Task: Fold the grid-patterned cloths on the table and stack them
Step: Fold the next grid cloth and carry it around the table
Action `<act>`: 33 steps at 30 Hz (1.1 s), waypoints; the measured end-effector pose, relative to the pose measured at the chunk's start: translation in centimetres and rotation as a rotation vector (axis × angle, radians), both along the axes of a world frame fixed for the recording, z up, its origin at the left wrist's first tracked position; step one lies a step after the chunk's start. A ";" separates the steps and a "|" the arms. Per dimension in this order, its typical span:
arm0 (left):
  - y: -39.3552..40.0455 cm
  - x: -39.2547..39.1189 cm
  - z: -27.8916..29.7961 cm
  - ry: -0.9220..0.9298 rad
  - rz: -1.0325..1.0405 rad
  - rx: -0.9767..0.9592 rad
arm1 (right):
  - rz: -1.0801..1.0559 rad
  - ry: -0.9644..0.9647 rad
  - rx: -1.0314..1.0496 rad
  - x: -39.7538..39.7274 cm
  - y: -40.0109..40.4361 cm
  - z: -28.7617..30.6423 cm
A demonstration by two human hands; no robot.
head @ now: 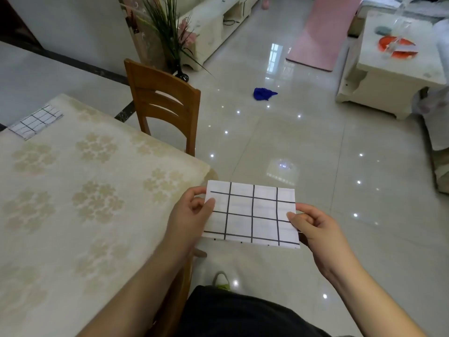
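Grid cloths: two [251, 215] [36, 121]; chairs: one [165, 103]; hands: two [189, 215] [313, 227]

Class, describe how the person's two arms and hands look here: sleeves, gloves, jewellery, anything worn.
Both forearms are bare as far as the frame's lower edge, with no sleeves in view. The left hand and right hand wear no gloves, and no rings, watch or bracelets show. Fingernails look short and unpainted.
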State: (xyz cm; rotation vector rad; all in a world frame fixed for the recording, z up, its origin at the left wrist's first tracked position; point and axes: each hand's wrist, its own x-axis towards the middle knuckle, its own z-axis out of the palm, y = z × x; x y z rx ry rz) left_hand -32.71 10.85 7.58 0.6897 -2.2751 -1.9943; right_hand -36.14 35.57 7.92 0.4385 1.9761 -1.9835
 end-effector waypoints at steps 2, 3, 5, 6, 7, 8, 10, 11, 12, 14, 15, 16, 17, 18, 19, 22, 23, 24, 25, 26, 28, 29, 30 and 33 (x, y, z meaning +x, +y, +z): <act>-0.7 -2.2 0.2 0.001 -0.001 0.007 | 0.004 -0.005 0.008 -2.4 -0.7 0.3; -1.0 -3.3 0.2 0.004 -0.006 0.004 | 0.005 -0.009 0.007 -3.5 -1.0 0.3; -1.5 -5.3 0.2 0.012 -0.010 -0.001 | 0.016 -0.018 0.009 -5.6 -1.3 0.3; -1.5 -6.2 0.2 0.012 -0.002 -0.002 | 0.027 -0.023 0.016 -6.6 -1.4 0.3; -1.5 -7.2 0.1 0.012 0.010 -0.001 | 0.037 -0.022 0.026 -7.7 -1.4 0.2; -1.4 -8.1 -0.1 0.011 0.025 0.004 | 0.051 -0.024 0.032 -8.9 -1.4 0.1; -1.0 -10.0 -0.5 0.006 0.051 0.008 | 0.067 -0.024 0.042 -11.4 -1.1 -0.3; -0.7 -10.9 -0.8 0.003 0.064 0.008 | 0.075 -0.021 0.047 -12.8 -1.0 -0.5; -0.4 -11.9 -1.0 -0.004 0.078 0.005 | 0.084 -0.017 0.049 -14.2 -0.7 -0.7; 0.3 -14.3 -1.5 -0.030 0.099 -0.016 | 0.113 -0.009 0.044 -17.2 -0.2 -1.1; 0.7 -15.5 -1.7 -0.047 0.109 -0.020 | 0.122 -0.006 0.044 -18.8 0.2 -1.4; 1.1 -16.9 -1.8 -0.057 0.118 -0.017 | 0.132 0.000 0.042 -20.5 0.5 -1.5; 1.5 -18.2 -1.9 -0.061 0.124 -0.022 | 0.141 0.004 0.034 -22.1 0.9 -1.5; 2.0 -19.7 -1.8 -0.061 0.126 -0.037 | 0.148 0.007 0.020 -23.7 1.3 -1.5; 2.5 -21.2 -1.6 -0.062 0.129 -0.053 | 0.156 0.012 0.013 -25.4 1.7 -1.3; 3.8 -25.1 -0.9 -0.055 0.157 -0.096 | 0.187 0.021 0.012 -29.6 3.0 -0.7; 4.2 -26.3 -0.6 -0.043 0.166 -0.099 | 0.197 0.025 0.007 -31.0 3.3 -0.4; 4.5 -27.4 -0.3 -0.035 0.169 -0.100 | 0.208 0.025 0.004 -32.3 3.5 -0.2; 4.7 -28.5 -0.3 -0.033 0.176 -0.103 | 0.218 0.024 0.000 -33.5 3.7 0.1; 4.8 -29.4 -0.2 -0.039 0.186 -0.108 | 0.223 0.021 -0.006 -34.7 3.8 0.3; 4.9 -31.2 -0.1 -0.055 0.211 -0.110 | 0.226 0.020 -0.022 -36.8 3.8 0.5; 4.9 -32.0 -0.2 -0.061 0.214 -0.101 | 0.231 0.020 -0.024 -37.8 3.7 0.5; 4.7 -32.9 -0.5 -0.066 0.217 -0.084 | 0.238 0.020 -0.022 -38.8 3.5 0.5; 4.0 -35.3 -0.9 -0.056 0.261 -0.043 | 0.264 0.010 -0.026 -41.7 2.4 0.2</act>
